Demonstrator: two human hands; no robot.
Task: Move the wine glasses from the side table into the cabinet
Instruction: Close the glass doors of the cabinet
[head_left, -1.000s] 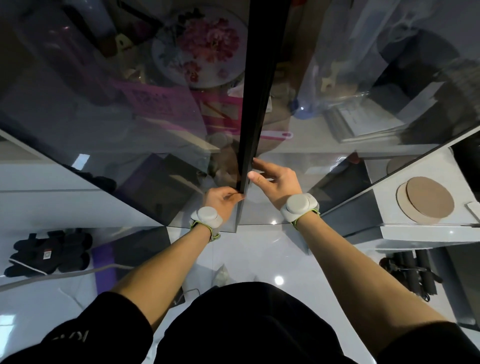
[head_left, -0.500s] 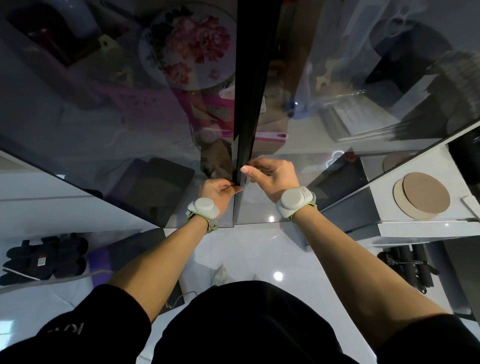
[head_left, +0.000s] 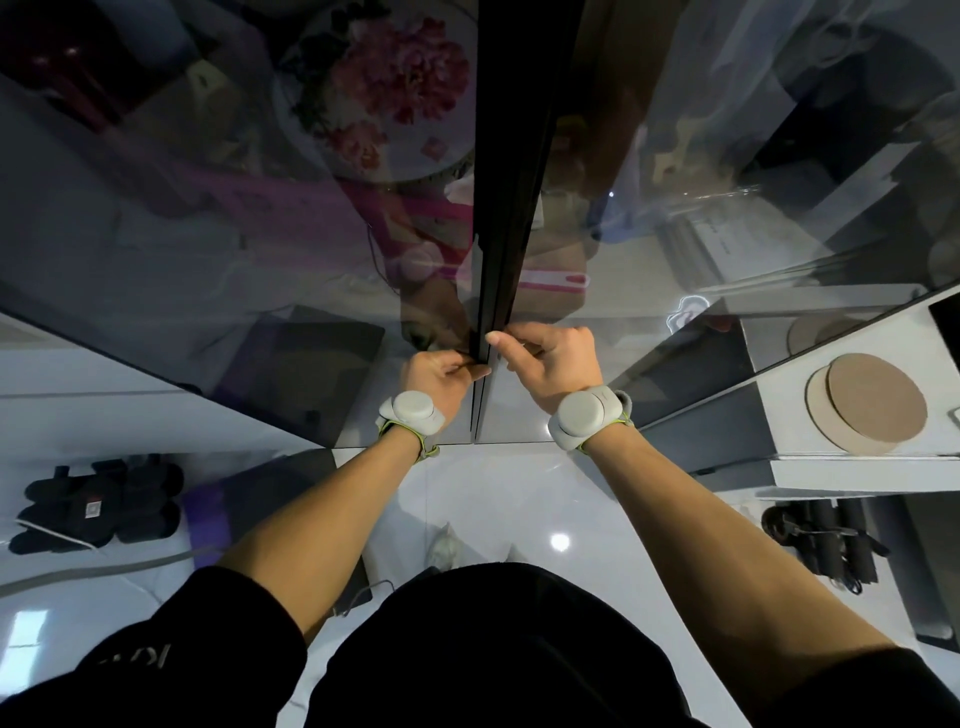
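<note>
Gripping cabinet (head_left: 675, 156) door edges: left hand (head_left: 439, 376), right hand (head_left: 553, 358).

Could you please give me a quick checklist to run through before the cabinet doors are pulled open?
1. Left hand grips the left glass door at its inner edge: ok.
2. Right hand has its fingers curled at the right glass door edge: ok.
3. Doors open enough to reach in: not ok, only a narrow gap at the dark centre frame.
4. Free shelf space for glasses: cannot tell, reflections hide the inside.
5. Wine glasses within reach: cannot tell, none in view.
</note>
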